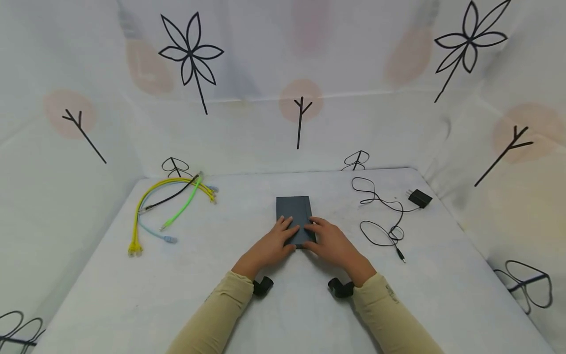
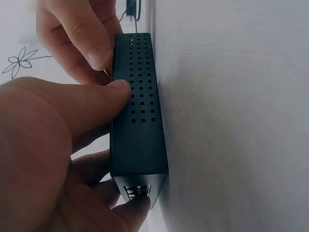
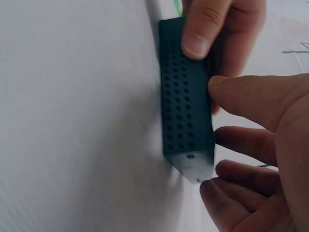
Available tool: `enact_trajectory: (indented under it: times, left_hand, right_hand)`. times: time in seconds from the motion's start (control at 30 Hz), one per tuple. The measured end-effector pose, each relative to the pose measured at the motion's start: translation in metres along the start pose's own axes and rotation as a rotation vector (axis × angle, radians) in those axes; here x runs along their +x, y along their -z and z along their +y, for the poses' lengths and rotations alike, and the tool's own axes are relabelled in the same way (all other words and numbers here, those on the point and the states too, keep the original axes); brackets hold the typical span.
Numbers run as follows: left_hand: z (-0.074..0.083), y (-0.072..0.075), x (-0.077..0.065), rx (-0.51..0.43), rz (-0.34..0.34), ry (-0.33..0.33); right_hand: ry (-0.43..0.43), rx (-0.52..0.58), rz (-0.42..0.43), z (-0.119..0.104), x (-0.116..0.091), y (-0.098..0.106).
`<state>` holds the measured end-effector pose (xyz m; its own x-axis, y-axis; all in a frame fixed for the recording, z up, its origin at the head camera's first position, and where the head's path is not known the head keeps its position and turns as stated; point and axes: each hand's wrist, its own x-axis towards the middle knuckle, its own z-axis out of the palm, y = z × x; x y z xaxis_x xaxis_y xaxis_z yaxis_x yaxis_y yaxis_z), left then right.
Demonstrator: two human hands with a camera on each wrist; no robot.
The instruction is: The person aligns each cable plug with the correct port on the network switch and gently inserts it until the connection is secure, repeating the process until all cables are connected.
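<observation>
A dark blue-grey network switch (image 1: 294, 207) lies flat on the white table (image 1: 292, 314), between both hands. My left hand (image 1: 270, 247) holds its left side: the thumb presses on the vented near side (image 2: 140, 104), and a fingertip lies at a port opening (image 2: 137, 191) on the left end. From the right, my right hand (image 1: 334, 247) holds the same switch, thumb at the near upper edge and fingers over the top and along the right end (image 3: 193, 166). Several small holes in rows mark the near side. The far side is hidden from the wrist views.
Toward the back left lie yellow network cables (image 1: 136, 216), a light blue cable (image 1: 152, 232), a green one (image 1: 182, 210) and a short black one (image 1: 172, 195). A black power adapter (image 1: 420, 198) with its thin cord (image 1: 377, 198) lies at the back right. Patterned white cloth walls surround the table.
</observation>
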<state>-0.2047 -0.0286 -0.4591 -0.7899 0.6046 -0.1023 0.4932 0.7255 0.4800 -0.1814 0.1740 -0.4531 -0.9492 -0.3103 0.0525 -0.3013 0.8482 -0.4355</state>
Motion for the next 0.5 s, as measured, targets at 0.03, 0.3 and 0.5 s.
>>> enact_trajectory:
  times: [0.03, 0.3, 0.5]
  left_hand:
    - [0.0, 0.0, 0.0, 0.002, -0.001, -0.003]
    - [-0.001, -0.003, 0.001, -0.014, -0.013, 0.006]
    - [-0.001, -0.004, -0.001, -0.016, -0.009, -0.005]
  right_hand:
    - [0.001, 0.003, 0.007, 0.001, -0.001, 0.002]
    - [-0.018, 0.05, -0.008, 0.018, -0.008, 0.021]
    - [-0.084, 0.11, -0.062, 0.033, -0.011, 0.036]
